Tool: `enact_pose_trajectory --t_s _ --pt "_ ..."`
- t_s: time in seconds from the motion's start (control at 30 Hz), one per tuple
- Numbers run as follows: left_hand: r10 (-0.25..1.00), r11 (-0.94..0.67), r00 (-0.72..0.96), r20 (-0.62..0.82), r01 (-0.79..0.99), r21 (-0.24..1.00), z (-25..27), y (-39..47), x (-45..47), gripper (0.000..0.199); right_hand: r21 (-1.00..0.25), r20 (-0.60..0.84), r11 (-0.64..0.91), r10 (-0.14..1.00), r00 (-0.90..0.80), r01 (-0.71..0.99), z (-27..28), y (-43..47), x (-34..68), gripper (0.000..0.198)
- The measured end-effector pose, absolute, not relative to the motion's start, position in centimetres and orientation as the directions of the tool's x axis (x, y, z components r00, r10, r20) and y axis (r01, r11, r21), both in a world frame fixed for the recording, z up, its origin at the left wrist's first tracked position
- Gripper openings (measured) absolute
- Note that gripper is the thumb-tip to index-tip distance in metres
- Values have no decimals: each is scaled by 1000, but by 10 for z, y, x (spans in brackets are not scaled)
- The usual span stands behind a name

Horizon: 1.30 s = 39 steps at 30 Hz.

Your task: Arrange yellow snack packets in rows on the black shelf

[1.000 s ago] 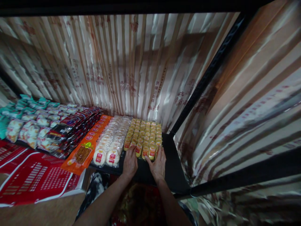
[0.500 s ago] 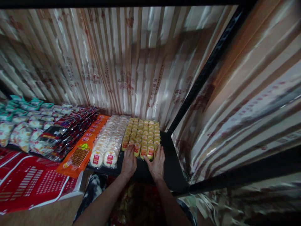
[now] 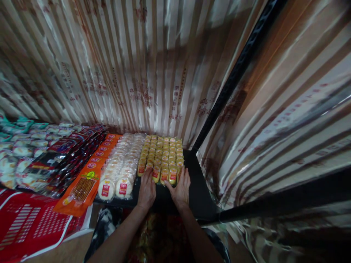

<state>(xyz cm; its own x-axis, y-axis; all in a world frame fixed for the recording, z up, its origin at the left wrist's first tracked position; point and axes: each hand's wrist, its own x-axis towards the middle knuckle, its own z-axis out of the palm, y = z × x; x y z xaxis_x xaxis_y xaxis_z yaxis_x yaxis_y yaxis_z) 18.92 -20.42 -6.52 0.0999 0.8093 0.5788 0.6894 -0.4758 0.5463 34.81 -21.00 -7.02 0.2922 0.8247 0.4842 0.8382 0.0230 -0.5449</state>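
Observation:
Rows of small yellow snack packets (image 3: 164, 174) with red labels stand close together on a black shelf (image 3: 199, 182). At their front left, my left hand (image 3: 147, 190) rests its fingertips against the front packets, partly covering one. My right hand (image 3: 180, 188) is at the front right corner, thumb spread against the front row and fingers stretched along the right side. Neither hand grips a packet; both are open. Just left of the yellow rows lie two rows of clear-wrapped round white cakes (image 3: 123, 187) with red labels.
Further left lie orange bags of stick snacks (image 3: 85, 186), dark red-and-black packets (image 3: 55, 160) and white-and-green packets (image 3: 22, 149). A red basket (image 3: 35, 223) stands below at the left. A black shelf post (image 3: 227, 84) rises at the right, before striped printed sheeting (image 3: 153, 65).
The view has tilted down and shifted slightly, so the shelf goods appear further left. My hands keep nearly the same place against the yellow packets.

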Motion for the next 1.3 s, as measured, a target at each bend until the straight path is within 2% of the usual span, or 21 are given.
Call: enact_pose_trajectory --t_s 0.63,0.93,1.17,1.3 --pt "861 -417 81 503 680 603 -65 -202 190 43 -509 507 36 820 266 860 -71 -208 347 91" --pt "841 -430 80 535 700 571 -65 -202 190 44 -524 483 22 831 276 851 -67 -210 346 91" --pt "800 -451 116 589 764 461 -57 -210 190 46 -506 484 24 835 261 862 -65 -210 346 91" --pt "773 -541 311 553 779 317 -58 -219 193 48 -508 509 43 820 260 860 -68 -211 346 90"
